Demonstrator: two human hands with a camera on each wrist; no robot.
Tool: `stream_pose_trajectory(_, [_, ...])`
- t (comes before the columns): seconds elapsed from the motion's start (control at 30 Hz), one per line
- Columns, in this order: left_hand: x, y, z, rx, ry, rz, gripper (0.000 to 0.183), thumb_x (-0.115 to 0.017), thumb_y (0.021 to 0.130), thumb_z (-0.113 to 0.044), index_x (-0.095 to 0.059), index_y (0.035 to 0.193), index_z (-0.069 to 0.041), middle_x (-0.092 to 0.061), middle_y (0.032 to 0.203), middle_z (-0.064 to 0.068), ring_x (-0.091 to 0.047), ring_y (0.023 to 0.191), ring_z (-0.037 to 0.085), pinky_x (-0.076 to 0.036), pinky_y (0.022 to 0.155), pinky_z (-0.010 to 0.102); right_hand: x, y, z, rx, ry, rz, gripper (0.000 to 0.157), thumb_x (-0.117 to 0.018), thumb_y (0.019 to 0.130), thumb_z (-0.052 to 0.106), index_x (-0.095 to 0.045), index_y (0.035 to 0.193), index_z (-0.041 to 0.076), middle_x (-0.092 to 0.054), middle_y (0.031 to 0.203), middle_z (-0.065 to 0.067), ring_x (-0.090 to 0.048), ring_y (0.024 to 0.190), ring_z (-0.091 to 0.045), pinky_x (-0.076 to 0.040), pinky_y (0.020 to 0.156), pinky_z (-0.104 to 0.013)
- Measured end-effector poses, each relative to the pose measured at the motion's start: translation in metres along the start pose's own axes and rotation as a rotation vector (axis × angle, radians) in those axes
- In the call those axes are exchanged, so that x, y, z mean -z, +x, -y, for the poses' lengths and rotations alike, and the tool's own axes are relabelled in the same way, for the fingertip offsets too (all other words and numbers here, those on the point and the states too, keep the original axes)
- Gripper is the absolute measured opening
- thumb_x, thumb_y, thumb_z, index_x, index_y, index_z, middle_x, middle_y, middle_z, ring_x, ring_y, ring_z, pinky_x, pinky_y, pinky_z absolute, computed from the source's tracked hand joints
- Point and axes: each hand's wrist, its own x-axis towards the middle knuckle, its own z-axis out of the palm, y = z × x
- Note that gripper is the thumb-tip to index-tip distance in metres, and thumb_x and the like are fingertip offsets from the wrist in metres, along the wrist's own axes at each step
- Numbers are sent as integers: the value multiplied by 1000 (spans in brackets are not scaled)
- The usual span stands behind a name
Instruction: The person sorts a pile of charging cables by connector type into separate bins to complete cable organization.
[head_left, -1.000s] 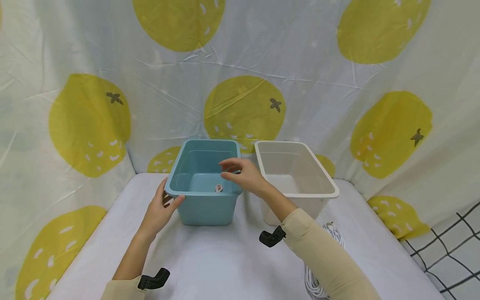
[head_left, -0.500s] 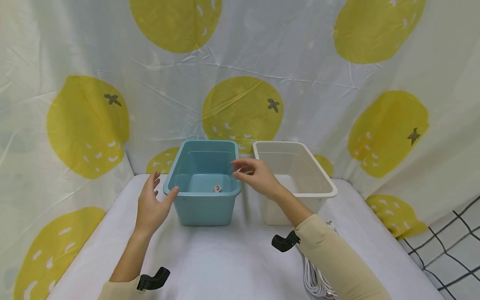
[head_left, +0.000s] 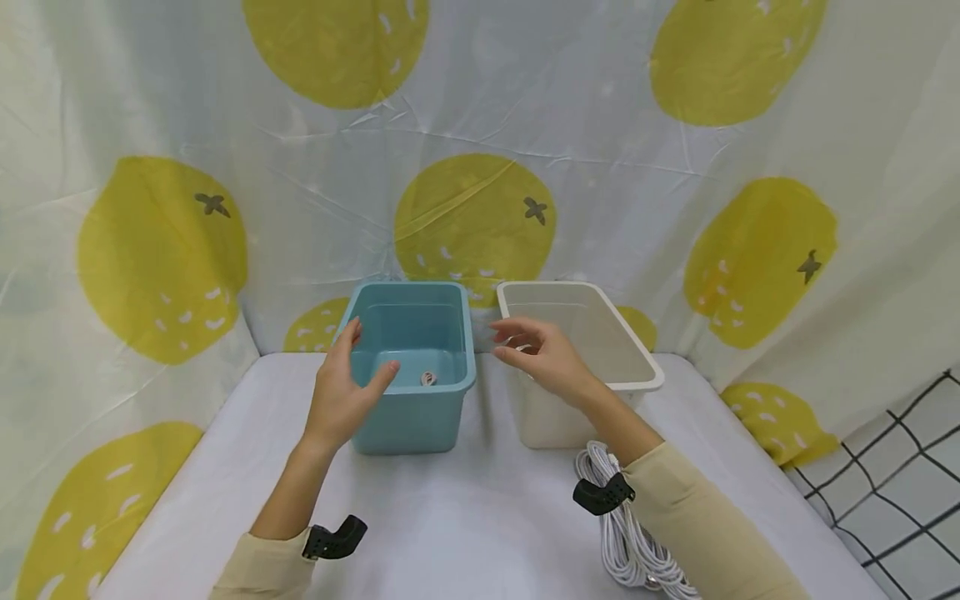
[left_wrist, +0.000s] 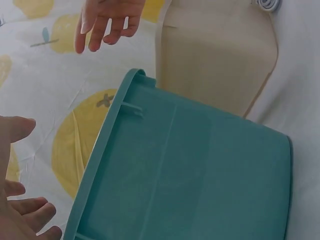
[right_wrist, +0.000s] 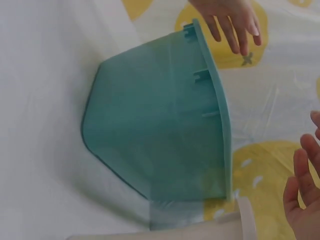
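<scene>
My left hand hovers above the near left corner of the blue plastic bin, its thumb and fingers spread with nothing between them. Inside that bin, near the front, lies a small pinkish-white coiled item. Over the left rim of the off-white bin hangs my right hand, fingers loosely bent and holding nothing. The left wrist view also shows the right hand empty, beyond the blue bin's wall. Both bins stand upright side by side.
A bundle of white cable lies on the white-covered table, partly under the right sleeve. Behind the bins hangs a lemon-print curtain. A black wire grid stands at the right edge.
My left hand has let go of the blue bin's rim, lifted and shifted right over its corner. My right hand has moved right, from above the blue bin to the off-white one.
</scene>
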Motion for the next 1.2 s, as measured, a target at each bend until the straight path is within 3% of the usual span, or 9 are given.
stream_pose_trajectory(0.5, [-40, 11, -28, -36, -88, 93, 88, -77, 95, -34, -28, 163, -6, -40, 160, 13, -42, 144, 30, -37, 111, 60, 29, -26, -2, -11, -34, -54, 38, -74, 96, 7, -67, 133, 0, -70, 118, -15, -67, 101, -27, -55, 86, -30])
stream_pose_trajectory(0.7, [-62, 11, -44, -29, -147, 123, 87, -78, 94, -31, -30, 162, -6, -41, 159, 13, -41, 144, 29, -56, 91, 55, 41, -39, -6, -14, -18, -79, 37, -74, 96, 5, -68, 132, 1, -68, 116, -22, -67, 100, -26, -55, 85, -28])
stream_pose_trajectory(0.93, [-94, 3, -59, -107, -155, 133, 88, -80, 92, -31, -33, 159, 1, -44, 157, 19, -44, 142, 34, -40, 111, 57, 53, -57, -8, -26, -42, -101, 36, -74, 96, 5, -68, 132, 1, -70, 112, -14, -67, 99, -24, -54, 84, -26])
stream_pose_trajectory(1.2, [-126, -9, -69, -94, -199, 196, 90, -79, 93, -36, -32, 160, -2, -44, 157, 16, -44, 142, 32, -40, 109, 60, 63, -81, -9, -24, -55, -142, 36, -74, 96, 5, -68, 131, 1, -70, 114, -16, -67, 100, -19, -55, 86, -24])
